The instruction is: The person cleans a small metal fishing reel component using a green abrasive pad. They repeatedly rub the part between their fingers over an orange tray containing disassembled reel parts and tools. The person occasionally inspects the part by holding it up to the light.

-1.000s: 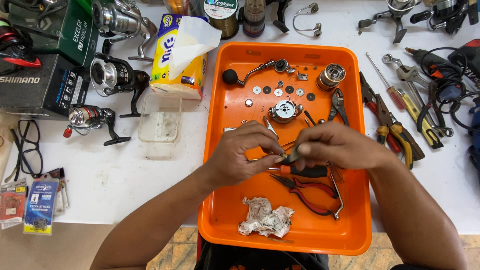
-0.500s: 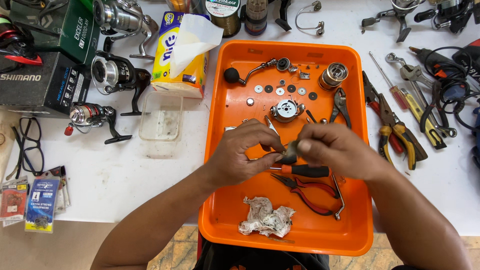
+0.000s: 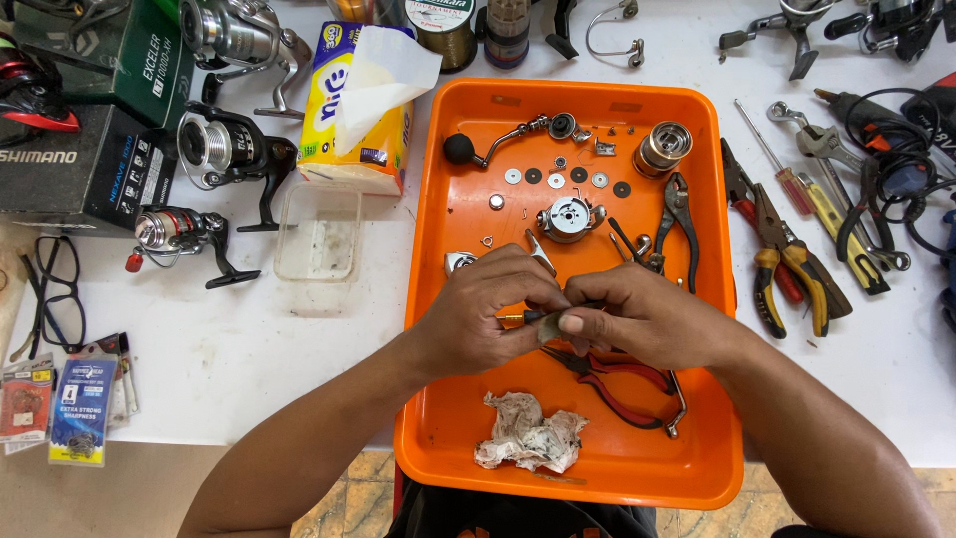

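White worktop [image 3: 249, 339] carries an orange tray [image 3: 453, 438], over whose centre the left hand [image 3: 488, 314] and right hand [image 3: 647, 317] each keep a closed grip on one small dark reel part [image 3: 548, 321], red-handled pliers [image 3: 617, 384] at five o'clock, crumpled rag [image 3: 530, 443] at six.

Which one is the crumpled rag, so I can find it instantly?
Start at the orange plastic tray on the white table. Look along its near edge, below the two hands: the crumpled, stained white rag lies there. It is the only soft thing among metal parts and red-handled pliers.

White worktable [image 3: 249, 359], evenly lit; tan tiled floor [image 3: 100, 498] below front edge.
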